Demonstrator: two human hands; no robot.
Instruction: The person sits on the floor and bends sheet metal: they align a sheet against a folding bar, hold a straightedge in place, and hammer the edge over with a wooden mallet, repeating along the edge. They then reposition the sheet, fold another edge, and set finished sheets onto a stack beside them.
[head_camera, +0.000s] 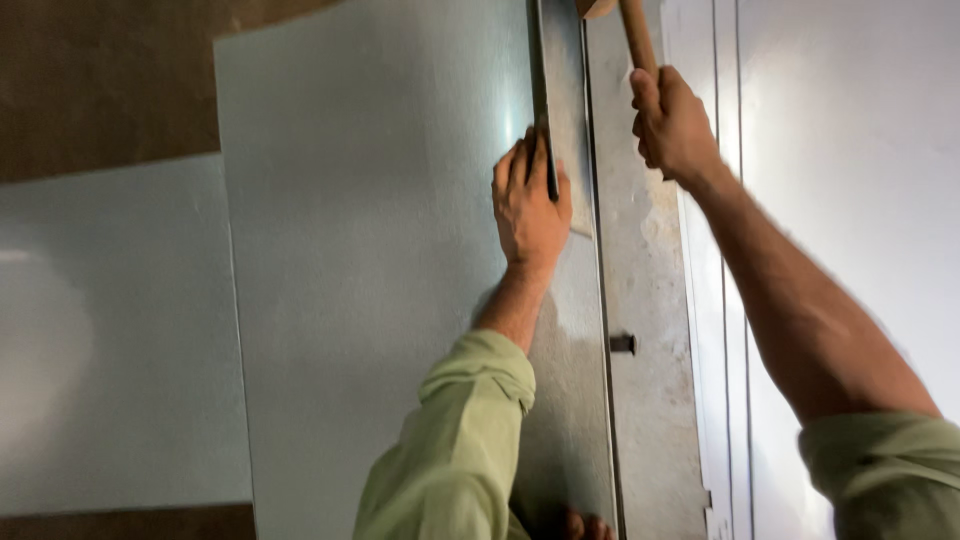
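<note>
Pressing down on a big flat sheet of shiny grey metal (370, 280), my left hand (530, 205) lies open near the sheet's edge at twelve o'clock. Its fingers rest on a thin dark metal strip (541, 90) that runs along that edge. At one o'clock, my right hand (672, 125) is closed tight around the brown wooden handle of a mallet (636, 35). A rough grey metal bar (645, 300) lies between the sheet and more pale sheets (850, 200) at three o'clock.
</note>
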